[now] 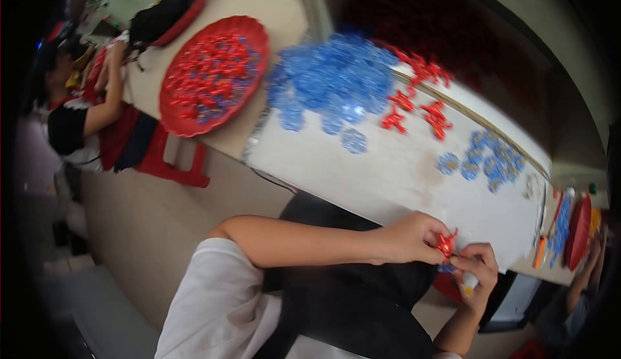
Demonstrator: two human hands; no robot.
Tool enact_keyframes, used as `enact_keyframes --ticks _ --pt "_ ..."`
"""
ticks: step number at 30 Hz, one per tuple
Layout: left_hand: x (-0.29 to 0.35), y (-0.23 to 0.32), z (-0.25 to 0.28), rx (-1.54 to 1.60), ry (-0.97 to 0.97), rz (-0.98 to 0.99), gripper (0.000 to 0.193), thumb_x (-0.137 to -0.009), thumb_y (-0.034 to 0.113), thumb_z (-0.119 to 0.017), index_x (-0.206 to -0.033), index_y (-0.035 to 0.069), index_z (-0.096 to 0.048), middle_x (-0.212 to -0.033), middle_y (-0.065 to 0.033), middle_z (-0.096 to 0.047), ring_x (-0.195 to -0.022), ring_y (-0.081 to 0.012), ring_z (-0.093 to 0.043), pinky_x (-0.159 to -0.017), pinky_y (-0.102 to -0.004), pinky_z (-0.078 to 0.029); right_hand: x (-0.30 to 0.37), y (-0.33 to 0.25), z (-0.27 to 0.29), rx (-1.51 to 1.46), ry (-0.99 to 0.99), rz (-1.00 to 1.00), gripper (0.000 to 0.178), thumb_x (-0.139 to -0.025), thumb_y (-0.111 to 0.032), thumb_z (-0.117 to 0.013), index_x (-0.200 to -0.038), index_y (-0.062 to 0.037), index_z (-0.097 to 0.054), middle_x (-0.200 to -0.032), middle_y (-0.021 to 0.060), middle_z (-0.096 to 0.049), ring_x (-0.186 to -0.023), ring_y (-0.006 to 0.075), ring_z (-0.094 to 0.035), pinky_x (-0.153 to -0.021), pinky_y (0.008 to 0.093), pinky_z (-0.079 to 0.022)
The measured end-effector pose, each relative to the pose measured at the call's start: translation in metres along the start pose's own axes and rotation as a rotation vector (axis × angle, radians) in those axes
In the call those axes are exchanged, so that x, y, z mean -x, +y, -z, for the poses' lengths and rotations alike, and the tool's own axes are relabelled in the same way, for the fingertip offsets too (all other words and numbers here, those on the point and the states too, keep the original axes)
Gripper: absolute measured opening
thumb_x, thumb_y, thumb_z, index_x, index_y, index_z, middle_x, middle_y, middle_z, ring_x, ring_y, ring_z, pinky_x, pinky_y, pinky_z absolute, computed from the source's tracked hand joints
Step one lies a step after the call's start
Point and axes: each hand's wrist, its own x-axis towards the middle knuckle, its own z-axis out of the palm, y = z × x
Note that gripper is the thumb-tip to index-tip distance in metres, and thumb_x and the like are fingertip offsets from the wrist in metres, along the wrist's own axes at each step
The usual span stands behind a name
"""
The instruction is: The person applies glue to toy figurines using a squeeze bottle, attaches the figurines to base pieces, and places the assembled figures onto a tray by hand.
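Observation:
Between the fingertips of my left hand (409,237) is a small shiny red plastic piece with thin prongs (445,245), held just past the table's near edge. A dark blue piece (447,268) shows right below it; whether the two are joined I cannot tell. My right hand (480,267) is closed around a white-handled tool with a yellow spot at its end (470,284). Its thin front end points toward the red piece, and the fingers hide the tip. Both hands almost meet.
Clear blue plastic discs (336,77) are heaped on the white tabletop (362,181), near several loose red pieces (436,119). More blue discs with brownish centres (495,162) lie to the right. A red basin (262,48) of red and blue pieces stands far left, near a seated person (97,119).

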Motion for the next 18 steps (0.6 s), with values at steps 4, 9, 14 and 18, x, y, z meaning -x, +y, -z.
enact_keyframes --ticks 4,9,14,18 --pt "0.000 -0.015 0.002 -0.067 -0.012 -0.178 0.024 -0.074 0.001 -0.055 -0.097 0.000 -0.050 -0.085 -0.0046 -0.056 -0.077 -0.0075 -0.052 -0.070 -0.0211 -0.042 0.002 -0.009 -0.006 0.066 -0.007 -0.017 0.015 -0.067 -0.012 -0.065 -0.080 -0.0063 -0.061 -0.087 0.0114 -0.048 -0.068 0.0168 -0.046 -0.058 0.0250 -0.037" --pt "0.038 0.015 0.015 -0.294 0.136 -0.348 0.023 -0.075 0.005 -0.057 -0.097 0.001 -0.051 -0.088 -0.0039 -0.057 -0.078 -0.0079 -0.052 -0.074 -0.0231 -0.041 0.011 -0.001 -0.010 0.128 0.231 0.072 0.022 -0.072 -0.010 -0.064 -0.093 -0.0080 -0.055 -0.094 0.0157 -0.047 -0.060 0.0139 -0.043 -0.054 0.0232 -0.036" --pt "0.150 0.079 0.059 -0.641 0.706 -0.495 0.021 -0.075 0.006 -0.060 -0.095 0.004 -0.054 -0.091 -0.0042 -0.058 -0.085 -0.0099 -0.054 -0.077 -0.0254 -0.042 0.016 0.006 0.006 0.159 0.255 0.047 0.025 -0.069 0.003 -0.061 -0.094 0.0028 -0.057 -0.094 0.0176 -0.053 -0.081 0.0278 -0.053 -0.073 0.0367 -0.043" --pt "0.249 0.109 0.088 -0.975 1.277 -0.690 0.020 -0.076 0.002 -0.056 -0.096 0.000 -0.054 -0.092 -0.0065 -0.059 -0.082 -0.0105 -0.058 -0.071 -0.0226 -0.046 0.024 0.018 0.005 0.148 0.305 -0.009 0.025 -0.070 0.008 -0.058 -0.095 0.0021 -0.056 -0.096 0.0179 -0.052 -0.072 0.0215 -0.050 -0.060 0.0293 -0.044"
